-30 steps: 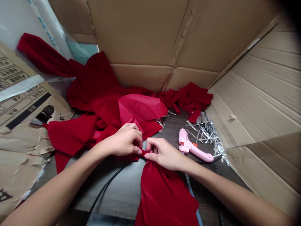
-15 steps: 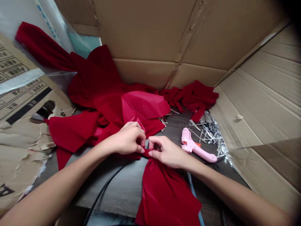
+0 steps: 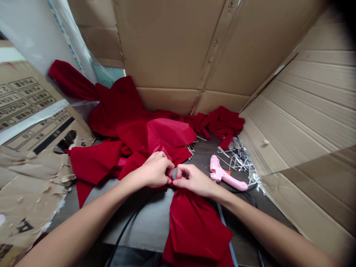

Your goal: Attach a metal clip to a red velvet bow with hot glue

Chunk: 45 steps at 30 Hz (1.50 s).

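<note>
A red fabric bow (image 3: 194, 226) lies across the dark table, one loop spreading toward me and another loop (image 3: 168, 135) rising behind my hands. My left hand (image 3: 155, 171) is closed, pinching the gathered middle of the bow from the left. My right hand (image 3: 193, 180) is closed too, pinching the same gathered middle from the right, fingertips almost touching the left hand's. A pink glue gun (image 3: 224, 177) lies on the table just right of my right hand.
More red fabric pieces (image 3: 111, 111) are heaped at the back left, and a pile of small red strips (image 3: 222, 124) sits at the back. Metal hair clips (image 3: 240, 161) lie by the right cardboard wall (image 3: 300, 122). A black cable (image 3: 122, 235) crosses the table; torn cardboard (image 3: 27, 185) is at left.
Both hands stayed pinched on the bow's middle and drew slightly closer together. The camera view shifted, so everything sits a little lower and further right in the picture.
</note>
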Each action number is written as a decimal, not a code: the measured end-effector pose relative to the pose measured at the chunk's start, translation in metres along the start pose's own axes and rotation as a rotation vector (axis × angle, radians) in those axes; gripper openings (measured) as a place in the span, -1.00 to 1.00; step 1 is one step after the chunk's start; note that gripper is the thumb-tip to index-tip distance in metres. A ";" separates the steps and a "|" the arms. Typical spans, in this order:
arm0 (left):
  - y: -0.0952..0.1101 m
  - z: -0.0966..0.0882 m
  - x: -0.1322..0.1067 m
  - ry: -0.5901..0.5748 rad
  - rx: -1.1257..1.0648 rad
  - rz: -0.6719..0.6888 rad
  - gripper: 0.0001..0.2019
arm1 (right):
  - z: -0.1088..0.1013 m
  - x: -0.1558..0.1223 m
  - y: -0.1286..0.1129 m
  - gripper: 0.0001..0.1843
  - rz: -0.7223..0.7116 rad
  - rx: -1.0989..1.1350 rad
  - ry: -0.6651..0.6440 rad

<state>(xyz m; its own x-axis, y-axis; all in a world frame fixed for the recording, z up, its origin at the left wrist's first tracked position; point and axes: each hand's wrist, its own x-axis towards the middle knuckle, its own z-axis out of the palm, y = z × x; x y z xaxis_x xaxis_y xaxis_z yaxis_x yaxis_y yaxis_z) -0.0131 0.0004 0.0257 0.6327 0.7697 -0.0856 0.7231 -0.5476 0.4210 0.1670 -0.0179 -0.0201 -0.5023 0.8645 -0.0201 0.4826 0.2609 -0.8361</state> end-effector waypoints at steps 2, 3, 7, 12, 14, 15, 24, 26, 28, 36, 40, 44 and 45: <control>-0.002 0.000 0.001 0.010 -0.003 0.013 -0.87 | -0.001 0.001 0.000 -0.85 -0.007 -0.019 0.010; -0.004 0.000 0.001 0.011 -0.013 0.026 -0.88 | -0.001 0.002 0.000 -0.85 -0.003 -0.040 0.015; -0.011 0.000 0.003 0.002 -0.078 0.096 -0.86 | 0.001 -0.001 -0.005 -0.87 0.037 -0.127 0.021; -0.009 0.004 0.005 0.024 -0.054 0.067 -0.85 | 0.001 -0.005 -0.014 -0.88 0.064 -0.214 0.030; -0.007 0.006 0.007 0.036 -0.044 0.053 -0.85 | 0.001 -0.005 -0.018 -0.87 0.083 -0.254 0.027; -0.007 0.006 0.007 0.041 -0.043 0.052 -0.85 | 0.001 -0.005 -0.020 -0.86 0.097 -0.274 0.028; -0.008 -0.005 0.002 0.062 -0.079 0.070 -0.88 | -0.009 -0.013 -0.027 -0.90 -0.009 -0.289 0.071; -0.008 -0.009 0.001 0.052 -0.063 0.084 -0.89 | -0.029 -0.020 -0.030 -0.87 -0.117 -0.265 0.085; -0.010 -0.012 0.001 0.027 -0.081 0.091 -0.88 | -0.054 -0.028 -0.027 -0.82 -0.181 -0.293 0.179; 0.006 -0.050 0.008 0.064 -0.195 0.042 -0.85 | -0.121 -0.056 0.019 -0.71 0.014 -0.606 0.093; 0.037 -0.054 0.042 0.109 0.180 0.125 -0.86 | -0.122 -0.064 0.024 -0.65 0.120 -0.687 0.023; 0.045 -0.033 0.095 0.107 0.426 0.091 -0.79 | -0.119 -0.061 0.031 -0.59 0.236 -0.747 0.033; 0.042 -0.027 0.107 0.114 0.452 0.071 -0.79 | -0.119 -0.060 0.033 -0.58 0.262 -0.754 0.032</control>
<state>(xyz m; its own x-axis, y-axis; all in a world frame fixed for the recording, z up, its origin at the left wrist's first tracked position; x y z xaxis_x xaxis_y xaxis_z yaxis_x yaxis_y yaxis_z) 0.0773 0.0687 0.0583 0.6688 0.7424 0.0400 0.7433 -0.6688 -0.0156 0.2986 -0.0101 0.0191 -0.2900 0.9468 -0.1395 0.9430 0.2579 -0.2102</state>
